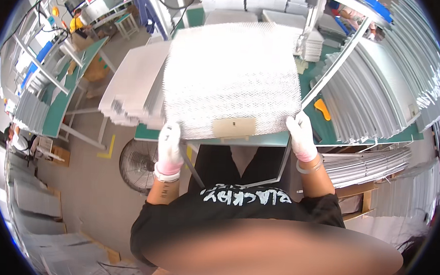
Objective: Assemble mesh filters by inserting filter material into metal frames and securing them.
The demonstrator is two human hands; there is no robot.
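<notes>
I hold a large square mesh filter panel (233, 78), silvery white with a tan label near its front edge, above the green workbench (330, 131). My left hand (169, 147), in a white glove, grips the panel's near left corner. My right hand (301, 134), also gloved, grips the near right corner. The panel lies roughly flat, tilted slightly toward me.
A stack of similar white panels (130, 88) sits at the left of the bench. Racks of upright metal sheets (381, 91) fill the right side. An orange tool (322, 109) lies on the bench. A floor fan (136, 164) stands below left. Other people work at far benches (76, 23).
</notes>
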